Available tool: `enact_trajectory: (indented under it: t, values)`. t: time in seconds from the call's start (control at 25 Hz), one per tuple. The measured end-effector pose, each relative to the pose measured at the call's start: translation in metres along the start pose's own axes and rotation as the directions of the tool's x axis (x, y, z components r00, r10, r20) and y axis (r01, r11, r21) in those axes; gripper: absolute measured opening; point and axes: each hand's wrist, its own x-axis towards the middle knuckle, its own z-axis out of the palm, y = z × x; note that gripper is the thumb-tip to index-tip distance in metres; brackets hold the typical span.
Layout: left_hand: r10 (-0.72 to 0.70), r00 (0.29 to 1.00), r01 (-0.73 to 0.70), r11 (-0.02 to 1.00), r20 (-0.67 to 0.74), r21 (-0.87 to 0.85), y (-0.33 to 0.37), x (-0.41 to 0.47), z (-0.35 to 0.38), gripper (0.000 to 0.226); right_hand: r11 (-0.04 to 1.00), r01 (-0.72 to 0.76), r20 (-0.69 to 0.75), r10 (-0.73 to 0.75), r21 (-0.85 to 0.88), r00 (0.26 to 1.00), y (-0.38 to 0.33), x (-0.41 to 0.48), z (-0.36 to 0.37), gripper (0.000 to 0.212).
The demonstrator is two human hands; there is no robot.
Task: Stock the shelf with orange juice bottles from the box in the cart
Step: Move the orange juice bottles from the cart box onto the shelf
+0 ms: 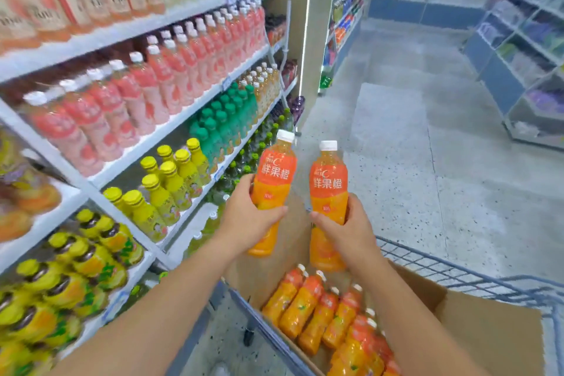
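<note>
Left, the shelf [91,183] is nearly a solid wall. Pink bottles [171,70], green bottles [219,122] and yellow bottles [171,174] stand in rows up to the front edges, with only thin slots above their caps. Right of it the floor [396,146] lies open far down the aisle, between the pillar [297,24] and the right racks [518,55]. Near, the flaps of the box [488,330] and the wire rim of the cart [427,262] fence the boxed bottles [305,305], open from above. Over the box, the left hand [247,217] and right hand [351,232] hold the left juice bottle [276,171] and right juice bottle [328,180] apart, with a gap between.
</note>
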Motion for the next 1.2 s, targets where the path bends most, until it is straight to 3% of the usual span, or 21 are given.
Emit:
enact_trajectory:
  t: [0.16,0.36,0.6,0.92,1.2]
  values:
    - [0.039,0.977,-0.033,0.999,-0.210,0.031,0.016,0.001,-0.073,0.061,0.986,0.163,0.156,-0.165,0.026,0.974,-0.063,0.018,0.053,0.040]
    - [0.105,0.909,-0.078,0.993,-0.403,0.085,0.037,0.002,-0.180,0.066,0.946,0.312,0.318,-0.323,0.088,0.891,-0.147,0.027,0.141,0.039]
    - [0.160,0.752,-0.096,0.986,-0.639,0.133,0.042,-0.016,-0.323,0.062,0.882,0.426,0.500,-0.466,0.200,0.730,-0.236,0.015,0.275,0.040]
    - [0.227,0.582,-0.099,0.973,-0.781,0.210,0.036,-0.030,-0.474,0.061,0.807,0.470,0.598,-0.584,0.357,0.549,-0.315,-0.018,0.444,0.041]
    - [0.190,0.465,-0.114,0.981,-0.864,0.154,0.017,-0.013,-0.535,0.051,0.757,0.479,0.611,-0.647,0.444,0.456,-0.358,-0.007,0.539,0.037]
